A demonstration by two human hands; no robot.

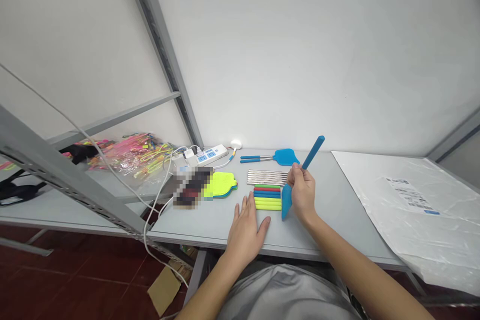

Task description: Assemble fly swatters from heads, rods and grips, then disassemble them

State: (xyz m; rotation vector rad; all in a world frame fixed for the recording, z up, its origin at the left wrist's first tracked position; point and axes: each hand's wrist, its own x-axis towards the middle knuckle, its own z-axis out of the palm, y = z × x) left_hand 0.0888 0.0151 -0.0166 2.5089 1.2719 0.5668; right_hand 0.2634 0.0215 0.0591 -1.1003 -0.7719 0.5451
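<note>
My right hand (303, 194) is closed around a blue fly swatter (313, 152), its handle pointing up and its flat head hanging down toward the table. Flat on the tabletop lies my left hand (245, 230), fingers stretched out, fingertips at the left ends of a row of coloured handle tubes (267, 198) in green, red, blue and yellow. Just behind that row are several thin metal rods (264, 177) side by side. Farther back rest blue fly swatters (286, 157), their heads overlapping. Left of my left hand sits a stack of swatter heads (224, 183), yellow on top.
A blurred dark object (193, 187) lies beside the yellow stack. Behind it is a power strip (210, 155) with white cables. A white plastic package (405, 210) covers the table's right side. Left, beyond a metal post (161, 45), are bagged colourful items (138, 155).
</note>
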